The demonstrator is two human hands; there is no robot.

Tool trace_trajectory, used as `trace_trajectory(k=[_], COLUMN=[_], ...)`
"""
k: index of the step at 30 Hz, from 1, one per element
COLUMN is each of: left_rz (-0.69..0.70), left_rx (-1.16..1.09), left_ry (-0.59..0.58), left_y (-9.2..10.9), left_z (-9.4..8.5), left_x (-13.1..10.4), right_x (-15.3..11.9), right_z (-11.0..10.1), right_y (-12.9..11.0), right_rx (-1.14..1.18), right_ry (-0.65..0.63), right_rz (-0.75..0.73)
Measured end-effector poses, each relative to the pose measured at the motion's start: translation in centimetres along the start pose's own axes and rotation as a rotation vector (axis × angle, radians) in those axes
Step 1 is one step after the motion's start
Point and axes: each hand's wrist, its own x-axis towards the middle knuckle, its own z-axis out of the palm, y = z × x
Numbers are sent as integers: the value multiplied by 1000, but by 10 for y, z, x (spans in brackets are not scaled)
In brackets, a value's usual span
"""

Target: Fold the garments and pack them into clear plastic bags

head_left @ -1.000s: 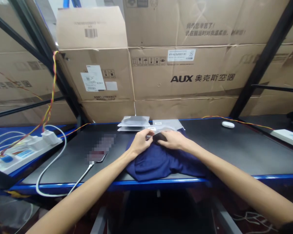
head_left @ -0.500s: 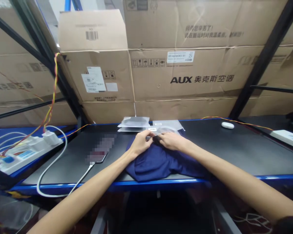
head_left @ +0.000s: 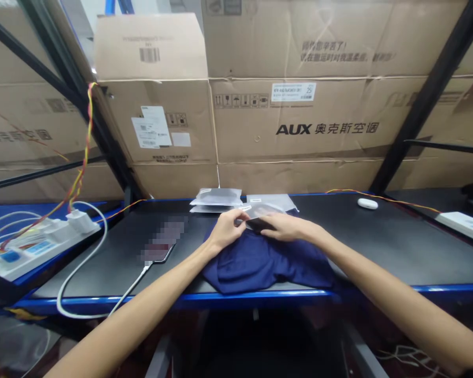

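A thin dark flat piece [head_left: 261, 224] lies between my hands, over a bunched navy blue cloth [head_left: 248, 265]. My left hand [head_left: 228, 228] is closed in a pinch at the piece's left end. My right hand [head_left: 286, 227] has its fingers closed at the right end, with part of the piece hidden under them. A translucent sleeve [head_left: 265, 211] touches the far side of the dark piece; whether the piece is inside it I cannot tell. Just beyond, another frosted sleeve [head_left: 278, 201] with a small white label lies flat. A stack of frosted sleeves [head_left: 216, 198] sits left of it.
A phone [head_left: 163, 247], partly pixelated, lies on the black table [head_left: 362, 241] with a white cable [head_left: 82, 262] looping over the front edge. Power strips [head_left: 35, 247] stand at left and right [head_left: 467, 226]. A white case [head_left: 367, 203] sits at the back right, before cardboard [head_left: 299, 147].
My right hand has shifted slightly to the right, and more of the dark flat piece shows between my hands. My left hand stays almost in place.
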Motion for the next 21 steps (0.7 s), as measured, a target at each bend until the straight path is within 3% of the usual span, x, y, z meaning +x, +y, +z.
trace_trajectory(k=[4, 9, 13, 18, 21], left_rz=[10, 17, 32, 26, 9], left_rx=[5, 24, 34, 46, 53], left_ry=[-7, -21, -28, 0, 28], left_y=[0, 3, 4, 5, 2], left_z=[-1, -2, -3, -4, -6], left_x=[0, -1, -1, 0, 1], right_x=[3, 26, 37, 29, 13], right_z=[11, 21, 22, 22, 22], right_y=[-4, -14, -20, -24, -22], right_rx=[-80, -212, -219, -201, -161], right_ry=[71, 42, 53, 68, 105], right_rz=[58, 261, 330, 297, 155])
